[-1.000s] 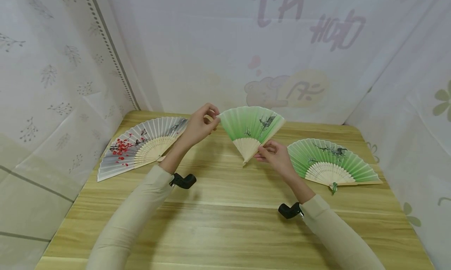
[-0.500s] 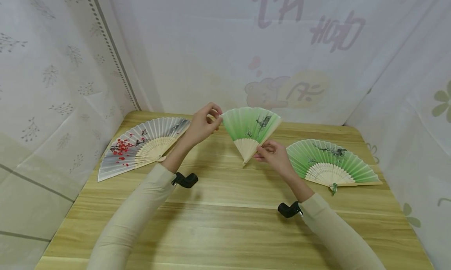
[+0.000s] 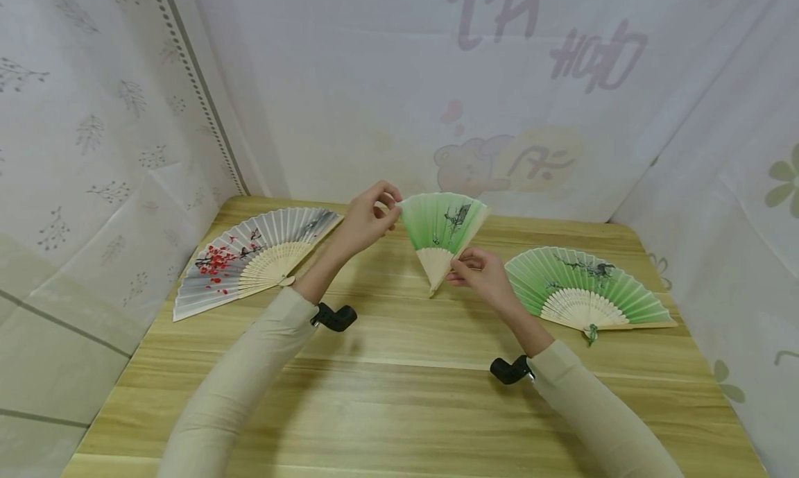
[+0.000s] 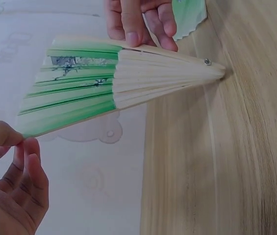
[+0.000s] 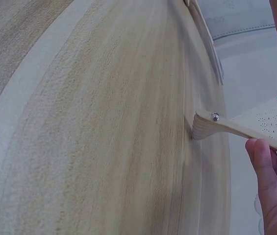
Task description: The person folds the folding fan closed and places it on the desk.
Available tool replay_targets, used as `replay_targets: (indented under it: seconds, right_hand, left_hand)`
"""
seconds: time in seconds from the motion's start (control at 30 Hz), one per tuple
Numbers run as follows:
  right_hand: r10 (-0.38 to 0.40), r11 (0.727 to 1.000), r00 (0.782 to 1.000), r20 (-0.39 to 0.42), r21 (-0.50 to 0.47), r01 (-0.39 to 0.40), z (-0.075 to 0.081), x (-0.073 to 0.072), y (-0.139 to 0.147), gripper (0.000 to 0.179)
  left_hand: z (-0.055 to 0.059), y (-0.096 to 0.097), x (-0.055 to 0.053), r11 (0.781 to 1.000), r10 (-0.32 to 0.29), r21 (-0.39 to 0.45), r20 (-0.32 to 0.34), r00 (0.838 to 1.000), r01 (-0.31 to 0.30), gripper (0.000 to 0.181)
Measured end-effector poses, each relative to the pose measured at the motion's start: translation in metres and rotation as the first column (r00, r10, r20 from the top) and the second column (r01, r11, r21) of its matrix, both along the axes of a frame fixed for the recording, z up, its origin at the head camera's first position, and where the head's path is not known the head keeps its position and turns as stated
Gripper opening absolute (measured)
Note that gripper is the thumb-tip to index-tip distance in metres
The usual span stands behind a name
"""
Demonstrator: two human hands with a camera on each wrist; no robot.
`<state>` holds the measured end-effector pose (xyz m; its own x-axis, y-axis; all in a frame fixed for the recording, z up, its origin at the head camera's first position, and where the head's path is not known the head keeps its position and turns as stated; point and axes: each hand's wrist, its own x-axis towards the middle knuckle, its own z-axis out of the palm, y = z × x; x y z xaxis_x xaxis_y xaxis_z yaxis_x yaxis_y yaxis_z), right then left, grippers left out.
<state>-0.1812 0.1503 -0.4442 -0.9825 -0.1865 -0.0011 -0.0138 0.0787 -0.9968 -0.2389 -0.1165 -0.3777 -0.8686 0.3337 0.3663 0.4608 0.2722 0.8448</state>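
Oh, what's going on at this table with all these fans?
A person is handling a partly open green fan with both hands. The left hand pinches its upper corner, while the right hand grips the opposite edge, lower down. On the wooden table, a spread grey-and-white fan with red blossoms lies to the left, and a second green fan lies spread to the right.

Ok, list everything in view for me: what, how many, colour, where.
held fan: 1, green and cream, centre
tasselled fan: 1, green and cream, on the right
blossom fan: 1, whitish-grey with red, on the left
table: 1, wood-brown, beneath the fans
backdrop: panel count unclear, whitish, behind and beside the table
wrist devices: 2, black, one by each wrist
sleeves: 2, cream, lower left and lower right
left hand: 1, pinching the held fan's corner
right hand: 1, gripping its ribs
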Motion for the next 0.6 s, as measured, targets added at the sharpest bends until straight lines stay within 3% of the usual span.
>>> replay_targets:
  seconds: [0.6]
  right_hand:
    - [0.043,0.996,0.998,-0.039,0.075,-0.040,0.004,-0.004,-0.006,0.014]
  left_hand:
    - [0.006,0.022,-0.005,1.000,-0.007,0.004,-0.055,0.998,0.007,0.008]
